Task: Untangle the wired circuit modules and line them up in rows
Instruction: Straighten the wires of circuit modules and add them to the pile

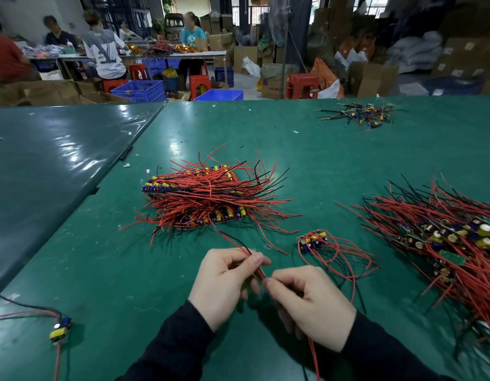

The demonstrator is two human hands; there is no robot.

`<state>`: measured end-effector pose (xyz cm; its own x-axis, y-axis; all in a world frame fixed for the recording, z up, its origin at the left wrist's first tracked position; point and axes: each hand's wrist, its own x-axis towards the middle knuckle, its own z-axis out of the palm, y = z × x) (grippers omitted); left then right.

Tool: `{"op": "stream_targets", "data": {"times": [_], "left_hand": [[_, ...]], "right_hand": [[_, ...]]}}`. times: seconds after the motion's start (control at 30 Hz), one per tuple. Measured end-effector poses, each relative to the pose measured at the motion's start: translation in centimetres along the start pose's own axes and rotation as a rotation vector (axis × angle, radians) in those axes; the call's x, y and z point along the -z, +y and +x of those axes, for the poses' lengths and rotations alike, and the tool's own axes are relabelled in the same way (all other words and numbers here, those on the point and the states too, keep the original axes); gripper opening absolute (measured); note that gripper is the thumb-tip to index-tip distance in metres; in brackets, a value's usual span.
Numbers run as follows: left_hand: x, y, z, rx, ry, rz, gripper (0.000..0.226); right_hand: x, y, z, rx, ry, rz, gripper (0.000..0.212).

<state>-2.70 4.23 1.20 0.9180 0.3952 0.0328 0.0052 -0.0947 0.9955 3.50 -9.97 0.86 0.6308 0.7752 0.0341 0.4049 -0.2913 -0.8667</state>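
**Wires pinched, modules waiting**

Near the table's front edge, both hands are pinching red and black wires: left hand above, right hand below. Light and springy, they are likely snagging; better holding near the board. Tangled modules are lying right, lined rows ahead.

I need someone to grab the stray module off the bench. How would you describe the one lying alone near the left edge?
On the green table, look to the near left corner, left of the left hand. The lone module has a yellow and blue body, unlike the piles.
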Motion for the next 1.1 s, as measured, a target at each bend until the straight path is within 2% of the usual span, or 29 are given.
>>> {"op": "stream_targets", "data": {"times": [0.1, 0.17, 0.23, 0.33, 0.4, 0.5, 0.67, 0.87, 1.03, 1.1], "left_hand": [[0.2, 0.5, 0.1, 0.052, -0.029, -0.182, 0.021], [0.4, 0.6, 0.1, 0.078, -0.063, -0.267, 0.021], [0.4, 0.7, 0.0, 0.086, -0.068, -0.277, 0.020], [0.0, 0.3, 0.0, 0.053, -0.006, -0.102, 0.024], [0.0, 0.1, 0.0, 0.043, 0.014, -0.038, 0.024], [0.8, 0.4, 0.4, 0.049, 0.069, -0.157, 0.016], [1.7, 0.9, 0.7, 0.130, 0.095, -0.449, 0.021], [2.4, 1.3, 0.9, 0.348, 0.047, -0.559, 0.025], [2.3, 1.3, 1.1, 0.407, 0.064, -0.637, 0.031], [2.5, 1.4, 1.0, 0.435, 0.023, -0.698, 0.031]], "right_hand": [[0.1, -0.5, 0.0, -0.089, -0.095, 0.240, 0.040], [0.2, -0.7, 0.0, -0.099, -0.137, 0.305, 0.039], [0.2, -0.7, 0.0, -0.084, -0.129, 0.286, 0.040], [0.0, -0.6, -0.1, -0.034, -0.086, 0.146, 0.043], [-0.1, -0.7, -0.1, -0.060, -0.116, 0.185, 0.044], [0.1, -1.0, 0.1, -0.130, -0.159, 0.330, 0.042], [0.5, -1.2, 0.2, -0.143, -0.157, 0.349, 0.038], [0.4, -0.8, 0.3, -0.123, -0.153, 0.334, 0.039], [0.3, -0.4, 0.3, -0.117, -0.139, 0.337, 0.039], [0.3, -0.2, 0.3, -0.097, -0.156, 0.323, 0.040]]}}
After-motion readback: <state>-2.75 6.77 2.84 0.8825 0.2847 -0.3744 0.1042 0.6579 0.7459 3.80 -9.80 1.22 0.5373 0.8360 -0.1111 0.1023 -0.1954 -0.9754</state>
